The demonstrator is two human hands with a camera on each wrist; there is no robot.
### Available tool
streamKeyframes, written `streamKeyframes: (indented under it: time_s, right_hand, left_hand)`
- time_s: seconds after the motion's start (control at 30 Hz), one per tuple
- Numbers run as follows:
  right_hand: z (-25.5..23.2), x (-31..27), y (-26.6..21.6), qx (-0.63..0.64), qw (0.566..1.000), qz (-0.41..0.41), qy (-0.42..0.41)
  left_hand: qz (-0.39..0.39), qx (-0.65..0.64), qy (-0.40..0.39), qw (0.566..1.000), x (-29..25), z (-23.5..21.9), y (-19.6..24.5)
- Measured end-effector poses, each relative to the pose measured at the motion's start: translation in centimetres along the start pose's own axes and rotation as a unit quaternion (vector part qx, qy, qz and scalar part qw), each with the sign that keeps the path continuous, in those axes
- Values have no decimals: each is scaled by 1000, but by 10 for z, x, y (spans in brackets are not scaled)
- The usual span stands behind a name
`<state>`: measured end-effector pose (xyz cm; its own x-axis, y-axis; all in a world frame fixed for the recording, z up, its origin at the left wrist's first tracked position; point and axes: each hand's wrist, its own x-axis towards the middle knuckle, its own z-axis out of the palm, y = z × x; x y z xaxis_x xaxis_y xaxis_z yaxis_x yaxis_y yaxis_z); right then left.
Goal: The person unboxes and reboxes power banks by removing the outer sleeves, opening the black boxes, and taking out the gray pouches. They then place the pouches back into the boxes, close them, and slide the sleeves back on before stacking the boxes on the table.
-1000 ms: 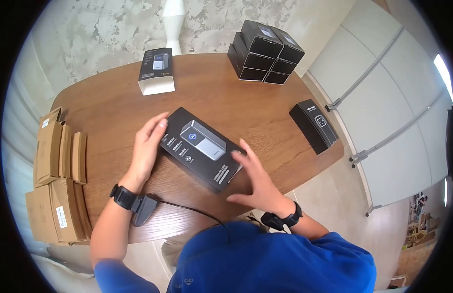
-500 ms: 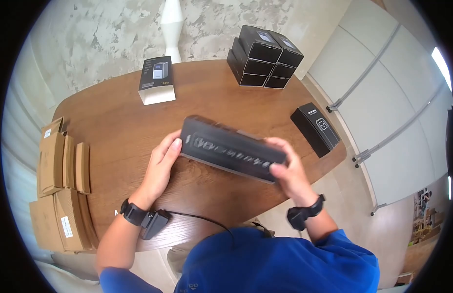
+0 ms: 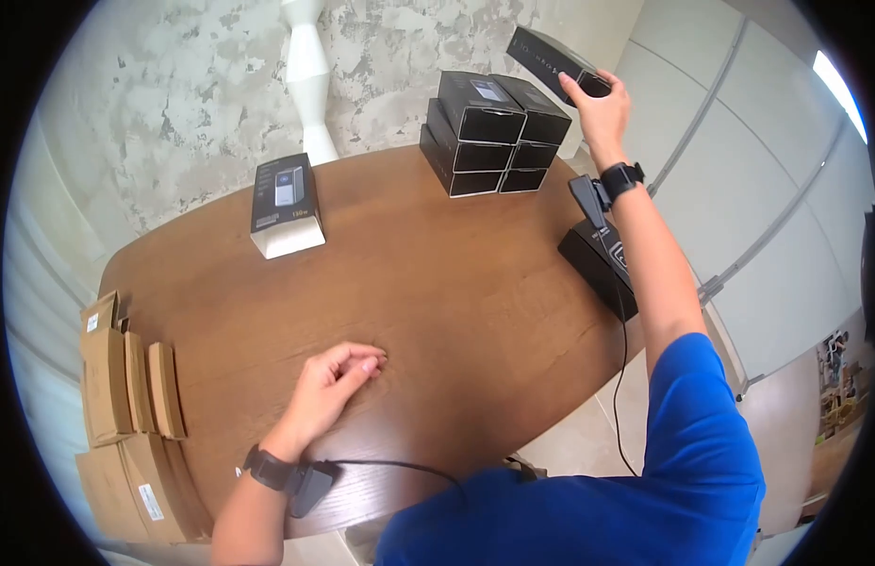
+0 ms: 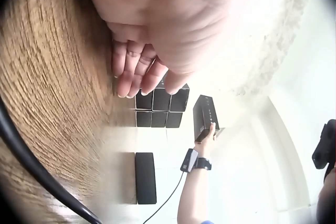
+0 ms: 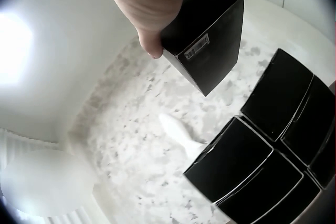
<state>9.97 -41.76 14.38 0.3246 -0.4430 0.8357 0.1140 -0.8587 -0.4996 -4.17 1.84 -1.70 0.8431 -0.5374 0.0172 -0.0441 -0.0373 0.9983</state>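
Observation:
My right hand (image 3: 604, 110) grips one end of a black box (image 3: 549, 57), thumb on one side and fingers on the other. It holds the box in the air, beyond and to the right of a stack of similar black boxes (image 3: 483, 132). A small barcode label shows on the held box (image 5: 220, 45) in the right wrist view, close to the stack (image 5: 252, 174). Over the near part of the brown table (image 3: 428, 311), my left hand (image 3: 326, 389) has loosely bent fingers and holds nothing.
Brown cardboard cartons (image 3: 107, 387) line the left edge. A black box with a white end (image 3: 287, 203) lies at the back left, before a white vase-like column (image 3: 307, 85). Another black box (image 3: 593, 269) sits at the right edge beneath my right arm. White panels (image 3: 683, 141) stand beyond.
Both hands held the box over the table's middle half a second ago. My left hand has let go and come down nearer me; my right has carried the box up and away toward the stack.

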Motion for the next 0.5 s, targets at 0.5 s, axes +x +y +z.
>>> streamKeyframes:
  time_s: [0.5]
  right_hand:
    - [64, -19, 23, -62, 997, -20, -30]
  left_hand:
    - [7, 61, -1, 998, -2, -1, 4]
